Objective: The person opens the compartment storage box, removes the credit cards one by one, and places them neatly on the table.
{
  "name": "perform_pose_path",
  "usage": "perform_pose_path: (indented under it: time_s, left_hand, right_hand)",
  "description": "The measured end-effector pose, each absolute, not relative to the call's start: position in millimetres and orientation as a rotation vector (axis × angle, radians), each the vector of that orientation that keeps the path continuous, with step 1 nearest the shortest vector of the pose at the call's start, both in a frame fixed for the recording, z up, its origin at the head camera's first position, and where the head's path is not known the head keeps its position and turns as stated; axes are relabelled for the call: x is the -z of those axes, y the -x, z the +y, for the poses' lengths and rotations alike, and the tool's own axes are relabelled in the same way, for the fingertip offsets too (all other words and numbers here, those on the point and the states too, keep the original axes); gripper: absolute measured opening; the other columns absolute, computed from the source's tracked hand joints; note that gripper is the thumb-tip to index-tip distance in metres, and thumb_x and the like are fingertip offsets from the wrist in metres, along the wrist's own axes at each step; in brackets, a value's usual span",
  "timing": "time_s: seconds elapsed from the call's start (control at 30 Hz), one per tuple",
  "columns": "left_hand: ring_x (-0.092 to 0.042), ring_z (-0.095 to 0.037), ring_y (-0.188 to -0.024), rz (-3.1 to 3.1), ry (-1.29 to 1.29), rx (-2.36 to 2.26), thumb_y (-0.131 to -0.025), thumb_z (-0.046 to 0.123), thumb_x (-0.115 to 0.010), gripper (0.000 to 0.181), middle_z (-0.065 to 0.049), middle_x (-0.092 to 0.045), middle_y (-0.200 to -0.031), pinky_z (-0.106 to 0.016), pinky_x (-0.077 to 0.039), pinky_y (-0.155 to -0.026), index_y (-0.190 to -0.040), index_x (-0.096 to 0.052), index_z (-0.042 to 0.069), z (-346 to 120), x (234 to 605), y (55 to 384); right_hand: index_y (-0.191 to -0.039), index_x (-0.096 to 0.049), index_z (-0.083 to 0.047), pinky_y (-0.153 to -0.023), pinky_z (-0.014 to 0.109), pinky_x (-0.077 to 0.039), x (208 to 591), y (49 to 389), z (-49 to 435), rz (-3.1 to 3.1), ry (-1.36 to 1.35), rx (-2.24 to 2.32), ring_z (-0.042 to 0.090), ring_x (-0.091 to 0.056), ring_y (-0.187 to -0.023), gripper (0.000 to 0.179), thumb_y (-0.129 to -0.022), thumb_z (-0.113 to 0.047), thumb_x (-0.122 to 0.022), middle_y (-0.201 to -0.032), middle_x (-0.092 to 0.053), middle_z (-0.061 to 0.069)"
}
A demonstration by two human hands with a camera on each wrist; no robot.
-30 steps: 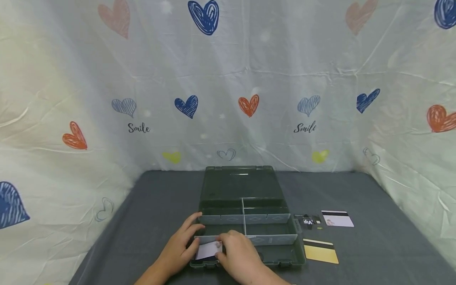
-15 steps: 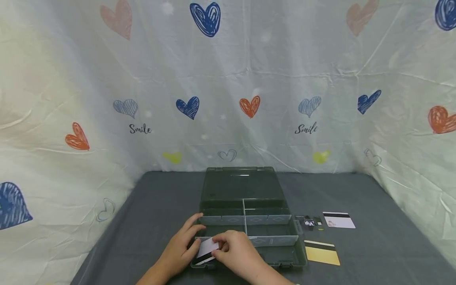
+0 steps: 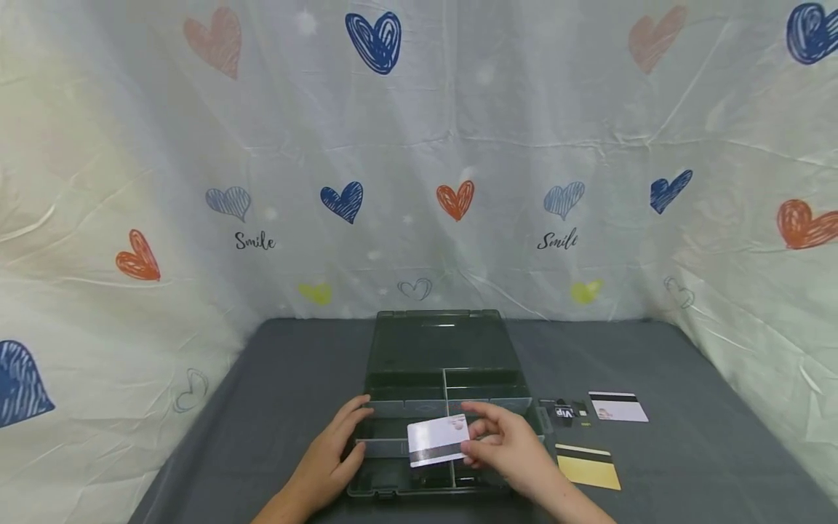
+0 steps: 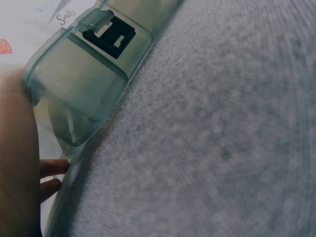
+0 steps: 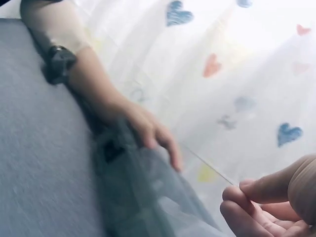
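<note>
A white bank-type card [image 3: 435,440] with a dark magnetic stripe is pinched by its right edge between the thumb and fingers of my right hand [image 3: 507,445]. It is held over the front compartments of a dark green transparent divided box [image 3: 373,477], whose lid [image 3: 441,342] leans back. In the right wrist view the card shows edge-on as a thin line. My left hand [image 3: 322,458] rests along the left side of the box, fingers relaxed, fingertips at the rim. The left wrist view shows the box's front wall and black latch [image 4: 116,37] beside that hand.
Right of the box, on the grey cloth [image 3: 294,364], lie a black card marked Vip [image 3: 564,412], another white striped card [image 3: 618,407] and a yellow striped card [image 3: 589,467]. A white curtain [image 3: 393,255] with printed hearts hangs behind.
My right hand has lifted the white card out of the front left compartment and moved it right, turning it so the stripe lies along its lower edge. My left hand has stayed on the box.
</note>
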State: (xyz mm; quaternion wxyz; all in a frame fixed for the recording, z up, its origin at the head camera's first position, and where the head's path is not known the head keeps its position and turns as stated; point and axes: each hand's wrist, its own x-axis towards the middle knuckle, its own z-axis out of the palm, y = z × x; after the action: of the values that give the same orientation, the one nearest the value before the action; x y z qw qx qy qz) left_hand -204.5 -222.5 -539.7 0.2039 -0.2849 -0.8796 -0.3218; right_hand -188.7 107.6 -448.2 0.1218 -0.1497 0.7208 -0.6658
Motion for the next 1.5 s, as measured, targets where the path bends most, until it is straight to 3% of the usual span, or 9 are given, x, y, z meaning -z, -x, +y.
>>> perform_pose_path:
  time_s: [0.2,0.43,0.6,0.7,0.87,0.97,1.1,1.2,1.5]
  left_hand:
    - [-0.045,-0.023,-0.142,-2.454,0.798,0.922,-0.101,0.01,-0.061,0.05,-0.008,-0.041,-0.16,-0.05,-0.051,-0.097,-0.15,-0.05,0.012,-223,538,204]
    - [-0.045,-0.024,-0.142,-2.447,0.796,0.915,-0.1,0.008,-0.062,0.054,-0.01,-0.042,-0.159,-0.051,-0.049,-0.1,-0.151,-0.048,0.008,-223,538,204]
    - [-0.043,-0.023,-0.144,-2.437,0.797,0.895,-0.098,0.008,-0.063,0.064,-0.011,-0.042,-0.159,-0.031,-0.041,-0.109,-0.157,-0.04,0.008,-225,538,203]
    - [-0.041,-0.022,-0.145,-2.443,0.807,0.897,-0.1,0.009,-0.061,0.067,-0.013,-0.04,-0.16,-0.02,-0.031,-0.113,-0.161,-0.034,0.013,-226,538,203]
    - [-0.039,-0.023,-0.146,-2.441,0.822,0.909,-0.1,0.009,-0.06,0.069,-0.015,-0.038,-0.161,-0.015,-0.023,-0.115,-0.162,-0.031,0.014,-226,537,203]
    - [-0.039,-0.024,-0.146,-2.441,0.8,0.911,-0.1,0.009,-0.061,0.07,-0.014,-0.038,-0.161,-0.02,-0.029,-0.114,-0.162,-0.031,0.014,-226,537,202]
    - [-0.039,-0.023,-0.146,-2.461,0.757,0.916,-0.099,0.01,-0.063,0.071,-0.012,-0.037,-0.162,-0.038,-0.043,-0.109,-0.162,-0.032,0.016,-225,537,202]
    - [-0.039,-0.023,-0.146,-2.475,0.748,0.913,-0.099,0.009,-0.063,0.071,-0.011,-0.037,-0.162,-0.048,-0.046,-0.105,-0.162,-0.032,0.016,-226,537,202]
    - [-0.039,-0.023,-0.146,-2.466,0.746,0.928,-0.098,0.007,-0.064,0.072,-0.012,-0.037,-0.162,-0.032,-0.039,-0.112,-0.162,-0.032,0.016,-228,537,202]
  right_hand:
    - [-0.142,-0.041,0.022,-0.071,0.033,-0.061,438,185,149,2.067,0.365,1.993,0.017,-0.071,-0.076,0.064,-0.091,0.003,-0.074,-0.097,-0.064,0.013]
    - [-0.149,-0.038,0.015,-0.078,0.036,-0.06,428,173,206,2.196,0.161,1.93,0.023,-0.071,-0.084,0.067,-0.096,-0.009,-0.071,-0.107,-0.064,0.015]
    - [-0.152,-0.037,0.012,-0.081,0.037,-0.059,430,167,244,2.297,-0.024,1.879,0.02,-0.07,-0.086,0.064,-0.1,-0.011,-0.067,-0.111,-0.064,0.011]
    - [-0.153,-0.036,0.011,-0.081,0.038,-0.059,431,164,265,2.348,-0.122,1.83,0.02,-0.07,-0.088,0.063,-0.102,-0.014,-0.065,-0.118,-0.065,0.008]
    - [-0.152,-0.035,0.014,-0.08,0.036,-0.059,436,161,297,2.439,-0.198,1.759,0.021,-0.07,-0.089,0.064,-0.104,-0.018,-0.063,-0.123,-0.066,0.003]
    - [-0.151,-0.035,0.015,-0.078,0.035,-0.059,442,162,314,2.469,-0.258,1.74,0.019,-0.07,-0.087,0.063,-0.104,-0.017,-0.063,-0.115,-0.068,0.001]
    - [-0.146,-0.04,0.017,-0.075,0.032,-0.059,452,165,336,2.482,-0.354,1.711,0.017,-0.069,-0.082,0.058,-0.104,-0.015,-0.063,-0.103,-0.068,-0.002]
    - [-0.144,-0.04,0.02,-0.072,0.031,-0.059,462,166,351,2.522,-0.402,1.645,0.014,-0.068,-0.079,0.057,-0.104,-0.013,-0.062,-0.099,-0.068,-0.002]
    - [-0.142,-0.04,0.022,-0.067,0.03,-0.058,484,171,380,2.582,-0.516,1.491,0.013,-0.066,-0.073,0.06,-0.102,-0.016,-0.062,-0.093,-0.069,-0.001]
